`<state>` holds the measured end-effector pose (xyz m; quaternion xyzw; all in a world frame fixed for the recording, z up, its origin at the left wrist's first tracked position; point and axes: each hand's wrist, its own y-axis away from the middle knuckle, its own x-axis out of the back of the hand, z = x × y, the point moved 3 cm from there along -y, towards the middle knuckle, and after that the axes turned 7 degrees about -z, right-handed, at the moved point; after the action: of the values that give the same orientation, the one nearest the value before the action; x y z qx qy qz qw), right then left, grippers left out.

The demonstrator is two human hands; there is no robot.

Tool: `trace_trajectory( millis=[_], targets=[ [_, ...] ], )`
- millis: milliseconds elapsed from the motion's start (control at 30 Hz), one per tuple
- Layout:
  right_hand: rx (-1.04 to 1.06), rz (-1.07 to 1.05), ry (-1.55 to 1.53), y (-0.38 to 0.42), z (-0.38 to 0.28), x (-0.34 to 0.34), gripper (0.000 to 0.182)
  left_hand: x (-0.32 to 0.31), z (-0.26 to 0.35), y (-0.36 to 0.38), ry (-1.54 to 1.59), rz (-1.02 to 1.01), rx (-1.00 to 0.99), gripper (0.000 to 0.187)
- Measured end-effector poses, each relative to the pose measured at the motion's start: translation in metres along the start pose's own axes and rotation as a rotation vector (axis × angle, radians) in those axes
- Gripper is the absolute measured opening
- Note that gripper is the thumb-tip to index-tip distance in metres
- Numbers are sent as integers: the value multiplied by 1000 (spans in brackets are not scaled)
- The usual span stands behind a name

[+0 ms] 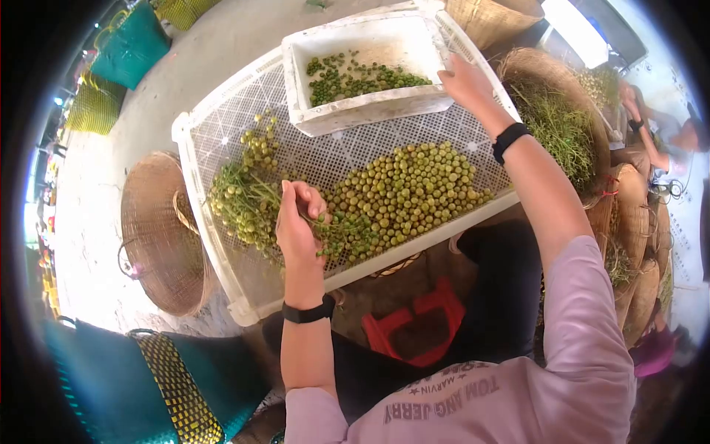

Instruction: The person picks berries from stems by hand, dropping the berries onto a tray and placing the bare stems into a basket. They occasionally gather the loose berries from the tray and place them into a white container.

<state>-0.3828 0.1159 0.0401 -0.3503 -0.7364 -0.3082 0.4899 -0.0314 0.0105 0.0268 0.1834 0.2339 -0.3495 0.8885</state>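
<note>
My left hand [297, 222] is closed around a bunch of green-berried stems [345, 235], its fingers curled over the sprigs. At the right corner of a white foam box [370, 111], my right hand [467, 85] has its fingers bent over the rim; what they hold, if anything, is hidden. Small dark green berries [355, 80] lie scattered on the box floor. The box rests on a white mesh tray [310, 159]. Beside my left hand is a heap of stemmed berry clusters [248, 200]. Loose yellow-green berries [414, 192] are piled right of it.
A wicker basket [159, 244] stands left of the tray. Another basket [592, 96] at the right holds thin green stems [551, 133]. A red stool [414, 322] is under the tray's near side. Another person's hand [630, 100] shows at far right.
</note>
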Motion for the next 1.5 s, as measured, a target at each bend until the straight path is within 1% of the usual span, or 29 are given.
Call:
trace_trajectory(
  millis=[67,100,133,200,267,333,367,400,467,533,600,667,700,767,800,867,933,1000,1067,1133,1167,1233,1267,1333,1367,1400,1433,1467,1500],
  targets=[
    [72,14,-40,2,2,-4,63,5,-3,-3,145,-8,47,34],
    [79,-18,-34,6,3,-3,69,12,-5,-5,147,-50,44,36],
    [87,-29,-32,9,7,-9,69,14,-5,-5,149,-36,43,36],
    [147,129,-16,13,14,-12,59,9,-4,-6,241,-26,35,35],
    [164,111,-69,12,21,-17,61,6,-3,-7,251,-11,18,35],
    [195,60,-147,13,27,-20,64,5,-1,-8,310,-65,-22,35],
    [271,187,-99,10,30,-27,57,3,0,-9,335,-70,-40,35],
    [273,180,-100,20,21,-25,57,5,0,-9,335,-64,-39,35],
    [444,564,116,74,-28,3,46,7,0,-13,391,-88,-73,36],
    [459,71,-481,123,-64,0,34,6,2,-15,444,-100,-87,36],
    [633,-233,-638,153,-79,-31,29,5,5,-16,504,-117,-131,36],
    [410,-550,-881,172,-91,-54,28,2,9,-16,519,-151,-152,37],
    [411,-550,-882,175,-97,-53,28,1,10,-16,495,-140,-171,37],
    [199,-843,-1037,180,-105,-55,26,-1,12,-16,406,-124,-215,39],
    [201,-842,-1038,181,-106,-59,26,-2,12,-16,405,-125,-217,39],
    [292,-821,-1174,182,-108,-70,23,-4,13,-15,314,-50,-242,39],
    [291,-847,-1208,179,-105,-75,19,-4,12,-15,253,-27,-247,40],
    [216,-839,-1378,176,-101,-79,18,-1,10,-17,-30,124,-321,39],
    [238,-809,-1369,173,-98,-89,20,-4,8,-17,-32,128,-304,39],
    [354,-628,-1175,169,-98,-97,22,-6,7,-17,-34,132,-293,39],
    [353,-630,-1183,171,-97,-100,22,-8,7,-17,-12,127,-290,39],
    [278,-910,-1275,181,-101,-105,24,-9,5,-19,1,121,-286,38],
    [276,-911,-1283,183,-103,-104,24,-8,2,-20,-22,128,-264,36],
    [332,-894,-1416,186,-107,-100,24,-5,-2,-19,-45,136,-238,34],
    [261,-913,-1338,180,-102,-99,23,-5,-4,-19,-116,119,-194,30],
    [261,-914,-1339,174,-99,-101,23,-5,-6,-19,-186,101,-150,26],
    [195,-868,-1419,168,-95,-105,21,-7,-2,-16,3,50,12,20],
    [128,-818,-1496,163,-91,-108,19,-5,-3,-17,2,49,13,20],
    [96,-787,-1560,161,-92,-109,16,-5,-7,-19,-35,-7,72,19]
  ],
)
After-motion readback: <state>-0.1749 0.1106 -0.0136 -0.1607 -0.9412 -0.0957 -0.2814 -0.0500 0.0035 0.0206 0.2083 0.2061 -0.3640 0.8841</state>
